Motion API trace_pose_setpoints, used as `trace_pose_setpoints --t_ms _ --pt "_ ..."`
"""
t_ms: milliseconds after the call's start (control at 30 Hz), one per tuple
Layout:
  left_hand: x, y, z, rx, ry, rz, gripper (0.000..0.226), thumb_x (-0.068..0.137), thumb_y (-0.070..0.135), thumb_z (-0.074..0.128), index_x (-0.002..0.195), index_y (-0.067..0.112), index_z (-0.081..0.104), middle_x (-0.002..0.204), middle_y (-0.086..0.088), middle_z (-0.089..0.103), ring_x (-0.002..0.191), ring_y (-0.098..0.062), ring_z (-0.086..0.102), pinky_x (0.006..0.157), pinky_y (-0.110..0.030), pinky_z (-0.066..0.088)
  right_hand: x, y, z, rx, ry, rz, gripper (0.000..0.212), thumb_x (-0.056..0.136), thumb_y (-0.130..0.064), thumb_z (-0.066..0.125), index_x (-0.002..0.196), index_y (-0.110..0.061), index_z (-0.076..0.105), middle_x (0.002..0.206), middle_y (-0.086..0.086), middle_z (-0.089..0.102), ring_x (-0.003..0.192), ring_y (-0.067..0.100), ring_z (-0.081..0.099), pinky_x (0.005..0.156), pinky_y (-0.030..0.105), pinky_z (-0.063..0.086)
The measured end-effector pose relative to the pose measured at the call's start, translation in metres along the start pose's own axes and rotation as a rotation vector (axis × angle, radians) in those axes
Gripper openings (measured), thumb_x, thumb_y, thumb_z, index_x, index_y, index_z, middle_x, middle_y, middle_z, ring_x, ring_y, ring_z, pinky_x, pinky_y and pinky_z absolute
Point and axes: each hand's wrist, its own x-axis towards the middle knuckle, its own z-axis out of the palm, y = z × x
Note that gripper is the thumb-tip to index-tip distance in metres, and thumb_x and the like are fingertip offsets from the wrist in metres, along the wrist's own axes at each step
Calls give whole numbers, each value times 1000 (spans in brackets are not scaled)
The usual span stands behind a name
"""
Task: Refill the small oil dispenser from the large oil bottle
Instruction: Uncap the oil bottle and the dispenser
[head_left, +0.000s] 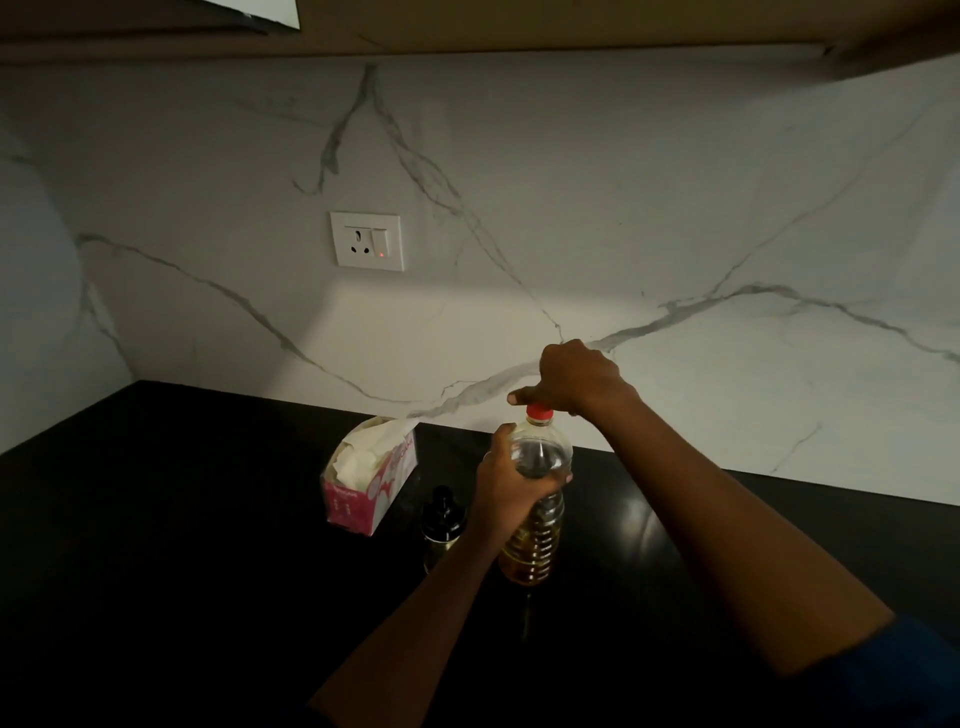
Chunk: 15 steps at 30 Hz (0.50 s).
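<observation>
Both hands busy: your left hand (511, 486) grips the large oil bottle (535, 512), right hand (574, 376) pinches its red cap (539, 411). Squeezing could spurt oil once uncapped.

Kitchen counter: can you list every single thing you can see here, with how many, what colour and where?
large oil bottle: one, clear with golden oil low down, standing on the counter, centre
cap: one, red, on top of the large oil bottle
small oil dispenser: one, black top, just left of the bottle
tissue box: one, pink and white, behind the dispenser
counter: one, black
wall: white marble with grey veins
socket: one, white, small red light, on the wall
left hand: wrapped round the bottle's upper part
right hand: fingers on the cap
</observation>
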Motion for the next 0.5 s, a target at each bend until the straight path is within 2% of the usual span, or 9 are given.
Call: trace_pose_setpoints --t_ms 67,200,267,333,400,500 --pt "5 1 1 -11 -5 2 94 66 34 81 141 23 25 139 -4 41 128 -22 41 102 -38 43 0 -1 2 -17 -1 3 47 79 -53 66 80 -10 46 79 5 55 74 22 61 75 32 51" --pt "13 1 4 -13 -8 2 94 65 33 82 140 22 26 138 -5 42 127 -22 42 98 -32 42 7 -1 4 51 -32 -37 38 80 -26 71 68 -6 41 72 4 50 73 21 54 56 22 40" --pt "17 0 4 -15 -9 4 94 65 32 82 140 21 26 138 -5 43 126 -21 43 95 -30 43 10 -1 5 101 -65 -52 31 79 -15 69 62 -5 44 65 4 48 74 21 53 56 21 38" --pt "20 1 4 -15 -9 1 94 65 32 82 140 21 26 138 -5 43 126 -21 43 97 -32 42 15 2 6 165 -60 -62 15 78 -10 65 74 4 61 72 9 59 77 24 59 66 26 47" --pt "22 1 4 -23 -7 -3 95 64 33 82 140 21 26 137 -5 43 125 -21 44 100 -35 43 18 10 9 262 -20 -60 21 78 -10 65 92 6 68 89 14 68 84 26 64 74 29 51" --pt "22 0 5 -54 -10 4 97 63 32 83 140 21 25 138 -5 42 125 -21 44 101 -36 42 11 22 16 442 87 -13 21 78 -13 69 94 1 69 94 13 70 83 20 64 73 25 49"
